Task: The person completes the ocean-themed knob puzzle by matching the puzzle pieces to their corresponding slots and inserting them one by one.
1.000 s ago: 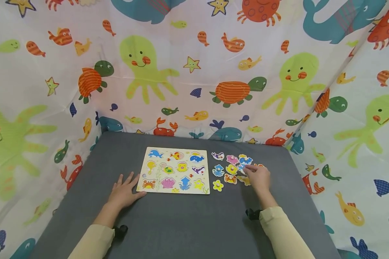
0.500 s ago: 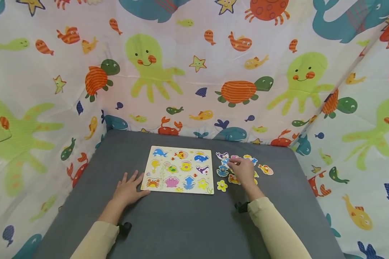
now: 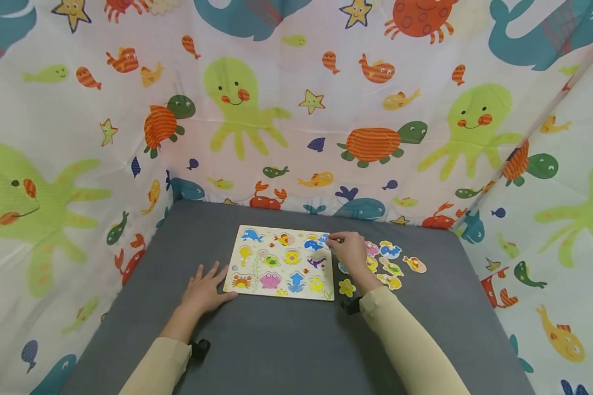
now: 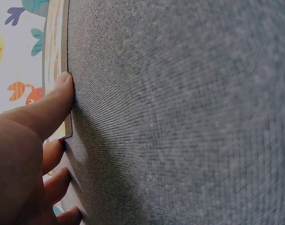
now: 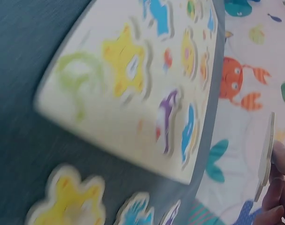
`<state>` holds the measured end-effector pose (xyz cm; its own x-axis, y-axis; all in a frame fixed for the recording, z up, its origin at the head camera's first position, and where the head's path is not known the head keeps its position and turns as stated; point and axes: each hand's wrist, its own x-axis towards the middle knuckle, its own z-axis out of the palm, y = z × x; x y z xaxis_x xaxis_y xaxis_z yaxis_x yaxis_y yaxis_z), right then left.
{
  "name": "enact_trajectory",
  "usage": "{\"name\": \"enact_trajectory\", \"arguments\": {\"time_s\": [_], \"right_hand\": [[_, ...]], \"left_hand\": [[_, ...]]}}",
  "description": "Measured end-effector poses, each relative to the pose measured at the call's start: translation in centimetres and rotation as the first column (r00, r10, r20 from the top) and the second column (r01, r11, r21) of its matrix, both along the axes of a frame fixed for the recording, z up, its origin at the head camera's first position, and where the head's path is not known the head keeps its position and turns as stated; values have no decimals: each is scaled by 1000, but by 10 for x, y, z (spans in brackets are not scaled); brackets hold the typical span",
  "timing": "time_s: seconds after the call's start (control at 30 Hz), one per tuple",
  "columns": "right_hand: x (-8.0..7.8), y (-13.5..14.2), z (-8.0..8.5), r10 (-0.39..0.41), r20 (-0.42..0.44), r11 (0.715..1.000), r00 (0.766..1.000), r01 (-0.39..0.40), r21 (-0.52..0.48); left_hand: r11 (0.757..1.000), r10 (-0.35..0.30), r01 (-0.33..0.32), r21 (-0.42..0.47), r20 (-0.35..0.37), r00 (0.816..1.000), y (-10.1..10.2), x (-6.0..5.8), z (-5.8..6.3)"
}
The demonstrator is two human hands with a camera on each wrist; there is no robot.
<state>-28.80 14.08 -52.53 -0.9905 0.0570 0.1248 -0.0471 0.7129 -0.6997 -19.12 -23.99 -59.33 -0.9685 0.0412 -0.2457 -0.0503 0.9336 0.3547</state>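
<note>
A wooden puzzle board (image 3: 306, 297) with printed sea animals lies on the grey table. My right hand (image 3: 353, 255) pinches a blue puzzle piece (image 3: 323, 239) over the board's far right corner, beside the printed blue whale. In the right wrist view this piece (image 5: 265, 161) stands edge-on between thumb and fingers, raised above the board. My left hand (image 3: 203, 291) rests at the board's near left corner, fingers spread. Its thumb (image 4: 62, 93) lies along the board's edge in the left wrist view, the other fingers on the table.
Several loose pieces lie right of the board: a yellow star (image 3: 347, 288), a blue whale (image 3: 390, 250), a turtle (image 3: 391, 267), an orange-yellow fish (image 3: 414, 264). My right forearm partly hides others. A sea-animal curtain (image 3: 296, 126) stands round the table (image 3: 277, 345).
My right hand has taken the blue piece out of the loose pieces and carried it left to the board's far right corner. The left hand stays at the board; the head view has shifted slightly.
</note>
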Motion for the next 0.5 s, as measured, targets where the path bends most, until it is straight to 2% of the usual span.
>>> {"name": "enact_trajectory", "arguments": {"time_s": [0.2, 0.5], "right_hand": [[-8, -25, 0, 20, 0, 1000, 1000, -20, 6], [-17, -63, 10, 72, 8, 997, 997, -72, -42]], "left_hand": [[1000, -3, 3, -1, 22, 1000, 4, -1, 2], [1000, 21, -21, 18, 9, 1000, -2, 1, 4]]}}
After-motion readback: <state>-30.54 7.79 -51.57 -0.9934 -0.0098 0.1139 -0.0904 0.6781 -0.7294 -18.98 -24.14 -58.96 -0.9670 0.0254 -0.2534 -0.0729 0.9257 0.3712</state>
